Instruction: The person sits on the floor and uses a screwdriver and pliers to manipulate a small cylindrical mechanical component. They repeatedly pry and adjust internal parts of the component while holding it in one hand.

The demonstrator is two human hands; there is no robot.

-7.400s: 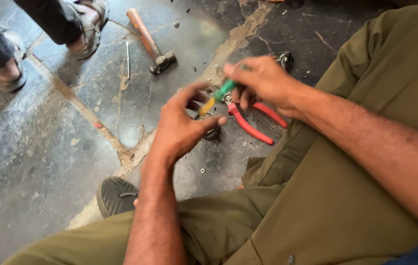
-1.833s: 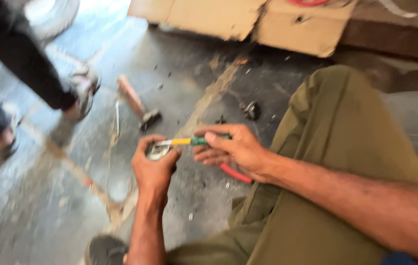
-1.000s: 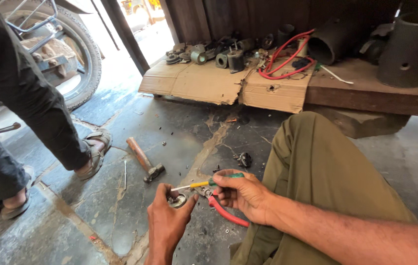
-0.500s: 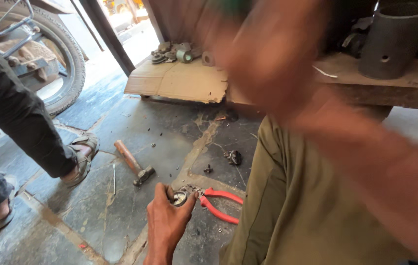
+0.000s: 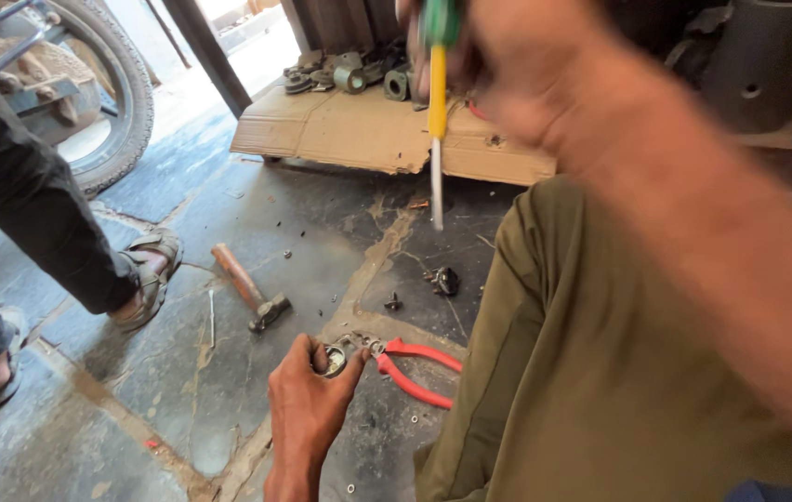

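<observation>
Your left hand (image 5: 308, 409) sits low over the stained floor, fingers curled around a small round metal part (image 5: 333, 360) — it is pinched at your fingertips, just beside the red-handled pliers (image 5: 410, 370) lying on the concrete. Your right hand (image 5: 517, 65) is raised near the camera and blurred, closed on a green-and-yellow screwdriver (image 5: 436, 102) — its tip points down. A hammer (image 5: 249, 289) lies nearby.

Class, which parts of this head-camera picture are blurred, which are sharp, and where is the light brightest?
Head view: the raised right hand and its forearm are blurred; the screwdriver is softer; the left hand, red pliers and hammer are sharp; daylight glares top left by the tyre.
</observation>
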